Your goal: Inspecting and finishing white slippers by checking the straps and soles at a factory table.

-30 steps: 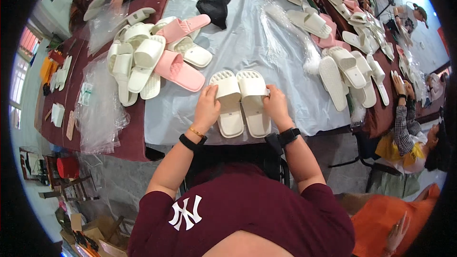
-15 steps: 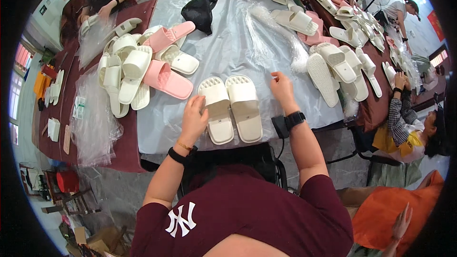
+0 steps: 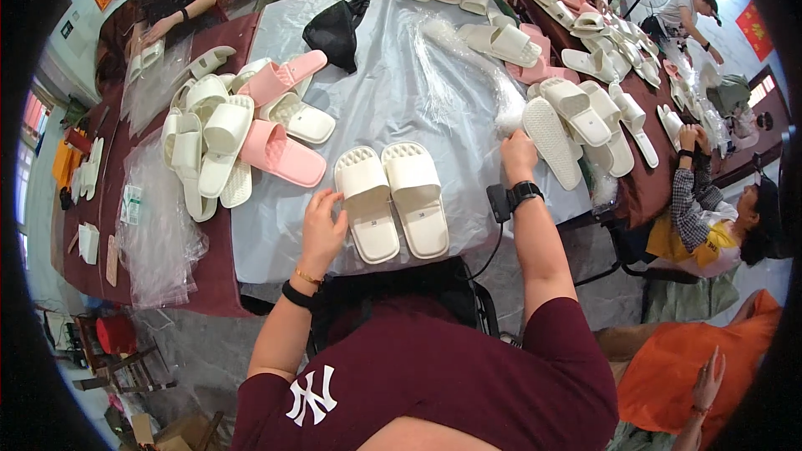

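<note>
A pair of white slippers (image 3: 373, 230) stands side by side at the table's near edge, toes pointing away from me. My left hand (image 3: 321, 225) is beside the left slipper's strap, fingers loosely bent and apart, with nothing in it. Over to the right, my right hand (image 3: 518, 157) has its fingers curled at the near end of a bundle of thin clear plastic strands (image 3: 507, 110); the fingertips are partly hidden. A white slipper (image 3: 551, 146) with its sole up lies just right of that hand.
White and pink slippers (image 3: 284, 154) are heaped at the left, with another heap (image 3: 601, 125) at the right. Clear plastic bags (image 3: 159, 234) lie on the dark red cloth. A black pouch (image 3: 334, 33) rests farther back. Other people work around the table.
My right hand has moved right, from near the slipper pair to the end of the clear strands. The left hand stays beside the left slipper. The view has shifted slightly.
</note>
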{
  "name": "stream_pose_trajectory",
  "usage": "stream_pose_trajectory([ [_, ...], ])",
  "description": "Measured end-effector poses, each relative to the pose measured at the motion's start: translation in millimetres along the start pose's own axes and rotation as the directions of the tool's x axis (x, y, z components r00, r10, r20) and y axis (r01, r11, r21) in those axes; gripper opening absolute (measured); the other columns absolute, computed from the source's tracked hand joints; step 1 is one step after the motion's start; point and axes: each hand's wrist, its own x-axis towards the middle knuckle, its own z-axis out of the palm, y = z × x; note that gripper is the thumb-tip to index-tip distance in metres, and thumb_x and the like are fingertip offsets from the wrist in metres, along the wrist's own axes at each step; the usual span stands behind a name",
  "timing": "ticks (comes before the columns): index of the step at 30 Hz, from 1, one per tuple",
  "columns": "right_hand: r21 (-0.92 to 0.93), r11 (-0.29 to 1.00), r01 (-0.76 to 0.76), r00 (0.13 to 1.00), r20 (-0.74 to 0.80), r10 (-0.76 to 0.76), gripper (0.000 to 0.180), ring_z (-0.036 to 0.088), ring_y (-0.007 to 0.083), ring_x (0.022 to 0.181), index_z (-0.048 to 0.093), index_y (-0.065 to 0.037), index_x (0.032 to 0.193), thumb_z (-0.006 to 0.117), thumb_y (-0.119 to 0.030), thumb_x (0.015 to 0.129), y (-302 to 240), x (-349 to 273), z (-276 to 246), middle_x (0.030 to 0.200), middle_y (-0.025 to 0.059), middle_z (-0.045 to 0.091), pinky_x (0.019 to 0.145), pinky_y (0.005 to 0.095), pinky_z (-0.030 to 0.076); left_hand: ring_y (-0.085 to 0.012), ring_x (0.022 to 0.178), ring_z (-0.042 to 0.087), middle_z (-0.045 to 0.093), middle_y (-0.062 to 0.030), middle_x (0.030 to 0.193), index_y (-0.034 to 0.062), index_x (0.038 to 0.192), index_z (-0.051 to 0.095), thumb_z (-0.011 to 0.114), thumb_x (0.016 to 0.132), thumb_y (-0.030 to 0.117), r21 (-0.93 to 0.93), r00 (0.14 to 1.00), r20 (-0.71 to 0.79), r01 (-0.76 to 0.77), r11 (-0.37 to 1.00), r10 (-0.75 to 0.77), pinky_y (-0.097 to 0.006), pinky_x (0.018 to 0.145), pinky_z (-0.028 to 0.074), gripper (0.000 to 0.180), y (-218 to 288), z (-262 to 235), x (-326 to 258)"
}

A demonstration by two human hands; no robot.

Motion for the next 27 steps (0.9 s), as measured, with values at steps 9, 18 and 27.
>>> stream_pose_trajectory([
  [9, 0.025, 0.997, 0.068, 0.998, -0.012, -0.068, 0.025, 0.065, 0.0373, 0.087, 0.067, -0.004, 0.088, 0.056, -0.026, 0.081, -4.1, -2.6, 16.7, 0.091, 0.0193, 0.067, 0.077, 0.0471, 0.051, -0.0367, 0.107, 0.054, 0.055, -0.0205, 0.118, -0.0003, 0.107, 0.061, 0.061, 0.078, 0.007, 0.026, 0.998, -0.033, -0.044, 0.999, 0.045, -0.04, 0.091, 0.045, 0.03, -9.4, -6.4, -5.9],
  [18, 0.017, 0.995, 0.094, 0.991, 0.097, -0.095, 0.025, 0.064, 0.0399, 0.083, 0.068, -0.003, 0.084, 0.055, -0.024, 0.081, -0.8, -45.0, -9.8, 0.085, 0.0214, 0.066, 0.075, 0.0484, 0.051, -0.0353, 0.104, 0.053, 0.057, -0.0169, 0.112, 0.0011, 0.108, 0.061, 0.059, 0.079, 0.007, 0.102, 0.96, -0.103, -0.25, 0.963, 0.26, -0.041, 0.092, 0.043, 0.029, 24.2, -1.3, -6.4],
  [27, 0.347, 0.905, 0.245, 0.701, 0.582, -0.413, 0.026, 0.064, 0.0339, 0.073, 0.067, -0.003, 0.082, 0.057, -0.027, 0.077, -9.9, -166.1, -73.6, 0.078, 0.0184, 0.066, 0.065, 0.0422, 0.049, -0.0281, 0.079, 0.063, 0.063, -0.0146, 0.089, 0.0028, 0.106, 0.062, 0.063, 0.08, 0.002, -0.306, 0.868, 0.281, -0.324, 0.895, 0.41, -0.035, 0.069, 0.05, 0.026, 76.1, 44.1, -23.0],
])
